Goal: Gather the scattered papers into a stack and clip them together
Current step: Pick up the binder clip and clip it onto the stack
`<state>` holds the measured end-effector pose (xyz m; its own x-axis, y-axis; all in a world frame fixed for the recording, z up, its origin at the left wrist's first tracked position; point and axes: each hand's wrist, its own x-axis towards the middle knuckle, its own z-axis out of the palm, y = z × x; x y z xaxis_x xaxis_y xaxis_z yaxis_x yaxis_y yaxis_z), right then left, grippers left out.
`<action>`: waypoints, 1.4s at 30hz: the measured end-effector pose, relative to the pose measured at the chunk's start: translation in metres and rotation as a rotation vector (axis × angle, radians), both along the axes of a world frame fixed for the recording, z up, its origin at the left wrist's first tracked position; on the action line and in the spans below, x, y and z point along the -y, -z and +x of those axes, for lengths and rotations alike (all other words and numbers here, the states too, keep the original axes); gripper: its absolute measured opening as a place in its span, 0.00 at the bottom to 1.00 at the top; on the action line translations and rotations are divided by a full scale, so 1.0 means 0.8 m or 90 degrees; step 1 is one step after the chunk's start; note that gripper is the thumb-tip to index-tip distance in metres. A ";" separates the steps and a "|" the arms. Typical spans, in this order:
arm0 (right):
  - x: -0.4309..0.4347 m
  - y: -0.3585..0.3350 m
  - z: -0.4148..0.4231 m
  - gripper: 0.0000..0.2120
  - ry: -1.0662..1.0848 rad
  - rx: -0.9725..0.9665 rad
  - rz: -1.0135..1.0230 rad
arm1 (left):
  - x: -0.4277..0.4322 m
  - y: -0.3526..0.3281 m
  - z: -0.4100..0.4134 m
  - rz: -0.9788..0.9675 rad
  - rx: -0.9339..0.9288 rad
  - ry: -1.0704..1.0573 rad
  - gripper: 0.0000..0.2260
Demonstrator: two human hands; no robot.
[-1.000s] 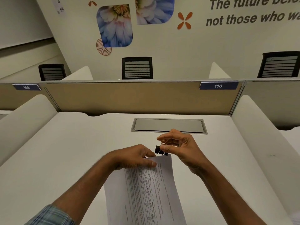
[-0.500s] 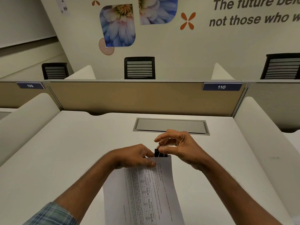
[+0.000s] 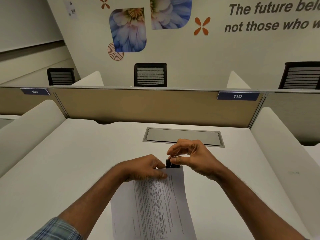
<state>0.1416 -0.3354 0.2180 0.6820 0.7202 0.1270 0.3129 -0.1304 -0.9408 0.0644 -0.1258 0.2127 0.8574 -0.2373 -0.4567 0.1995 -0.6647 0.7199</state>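
Since a second ago my right hand (image 3: 194,157) has brought the black binder clip (image 3: 172,165) down from just above the sheets onto their far edge, where it now sits at the top right corner. My thumb and forefinger are pinched on the clip's thin wire handle, the other fingers curled loosely above. My left hand (image 3: 147,168) has stayed where it was, closed on the top edge of the papers (image 3: 152,205) just beside the clip, thumb pressing down on the printed side. I hold the papers tilted, their far edge lifted off the white desk (image 3: 78,161) and their near end running out of view at the bottom. How many sheets there are I cannot tell.
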 end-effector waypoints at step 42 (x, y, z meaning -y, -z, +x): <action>-0.003 0.013 0.018 0.08 -0.054 -0.092 -0.061 | 0.005 0.002 0.010 -0.006 -0.007 -0.024 0.09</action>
